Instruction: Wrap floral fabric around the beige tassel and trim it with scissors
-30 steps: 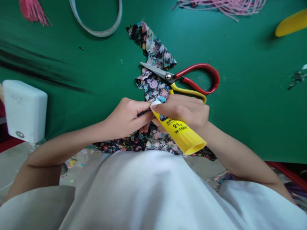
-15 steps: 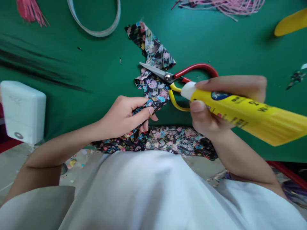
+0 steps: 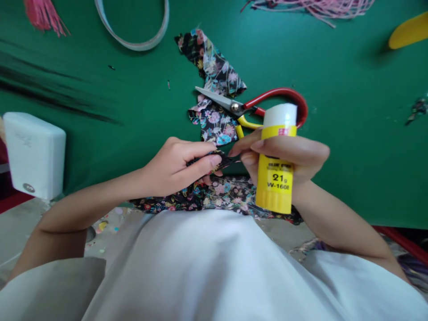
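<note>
My left hand (image 3: 183, 167) pinches a folded edge of dark floral fabric (image 3: 227, 194), whose wider part lies along the table's near edge against my white shirt. A yellow glue stick (image 3: 276, 174) with a white cap is gripped in my right hand (image 3: 297, 156), cap end up. The right fingertips also reach the fabric's edge beside my left hand; whether they pinch it I cannot tell. Just beyond lie scissors (image 3: 236, 107) with one red and one yellow handle, blades slightly over a separate floral fabric scrap (image 3: 217, 67). The glue stick and right hand hide part of the handles.
On the green table (image 3: 133, 102) stands a white box-shaped device (image 3: 35, 156) at left. Further back lie a pale ring-like band (image 3: 143, 44), a pink tassel (image 3: 43, 18), pink strands (image 3: 314, 9) and a yellow object (image 3: 409, 31). Dark scraps (image 3: 417, 109) lie at right.
My right hand has moved left towards the left hand, turning the glue stick from slanted to nearly upright. The fabric edge held by my left hand has shifted slightly towards me.
</note>
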`<state>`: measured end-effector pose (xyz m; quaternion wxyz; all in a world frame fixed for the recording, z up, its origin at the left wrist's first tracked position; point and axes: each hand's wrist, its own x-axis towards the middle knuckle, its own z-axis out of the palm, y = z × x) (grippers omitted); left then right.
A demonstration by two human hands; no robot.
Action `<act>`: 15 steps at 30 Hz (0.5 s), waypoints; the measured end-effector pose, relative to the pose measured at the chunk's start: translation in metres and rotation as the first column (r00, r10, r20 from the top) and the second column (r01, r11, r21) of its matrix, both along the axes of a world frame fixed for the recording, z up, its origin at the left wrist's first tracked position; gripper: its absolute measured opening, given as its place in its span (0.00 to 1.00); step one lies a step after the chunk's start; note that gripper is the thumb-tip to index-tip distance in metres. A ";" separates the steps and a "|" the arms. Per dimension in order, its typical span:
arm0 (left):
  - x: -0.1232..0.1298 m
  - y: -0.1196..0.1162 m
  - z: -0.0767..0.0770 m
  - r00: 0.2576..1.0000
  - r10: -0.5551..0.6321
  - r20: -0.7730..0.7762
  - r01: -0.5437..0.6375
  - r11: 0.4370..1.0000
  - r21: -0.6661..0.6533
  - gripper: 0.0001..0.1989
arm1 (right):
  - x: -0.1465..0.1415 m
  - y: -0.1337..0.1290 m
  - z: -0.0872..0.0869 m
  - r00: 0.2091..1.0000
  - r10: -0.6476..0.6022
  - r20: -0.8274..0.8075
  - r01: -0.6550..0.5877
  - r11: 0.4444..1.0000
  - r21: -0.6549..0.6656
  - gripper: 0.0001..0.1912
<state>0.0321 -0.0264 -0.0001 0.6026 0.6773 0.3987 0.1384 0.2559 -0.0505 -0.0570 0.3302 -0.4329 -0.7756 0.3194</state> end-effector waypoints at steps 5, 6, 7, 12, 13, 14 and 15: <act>0.002 -0.003 -0.004 0.999 -0.036 0.024 0.030 0.977 0.209 0.17 | -0.012 0.003 0.013 0.946 0.189 -0.265 -0.164 0.980 0.115 0.10; 0.002 -0.003 -0.005 0.998 -0.047 0.037 0.037 0.974 0.225 0.17 | -0.014 0.002 0.013 0.942 0.189 -0.276 -0.170 0.981 0.092 0.10; 0.002 -0.004 -0.005 0.997 -0.052 0.049 0.039 0.971 0.235 0.17 | -0.016 0.001 0.013 0.942 0.188 -0.277 -0.176 0.982 0.068 0.09; 0.003 -0.007 -0.006 0.997 -0.034 0.069 0.020 0.979 0.200 0.16 | -0.020 -0.002 0.012 0.909 0.145 -0.392 -0.167 0.986 -0.021 0.11; 0.003 -0.008 -0.006 0.997 -0.033 0.070 0.018 0.980 0.197 0.16 | -0.021 -0.002 0.013 0.895 0.124 -0.428 -0.157 0.987 -0.043 0.12; 0.003 -0.008 -0.007 0.997 -0.034 0.070 0.020 0.980 0.196 0.15 | -0.021 -0.002 0.014 0.884 0.105 -0.455 -0.146 0.988 -0.056 0.14; 0.003 -0.008 -0.007 0.997 -0.037 0.073 0.022 0.980 0.199 0.15 | -0.021 -0.001 0.015 0.883 0.090 -0.460 -0.134 0.989 -0.062 0.15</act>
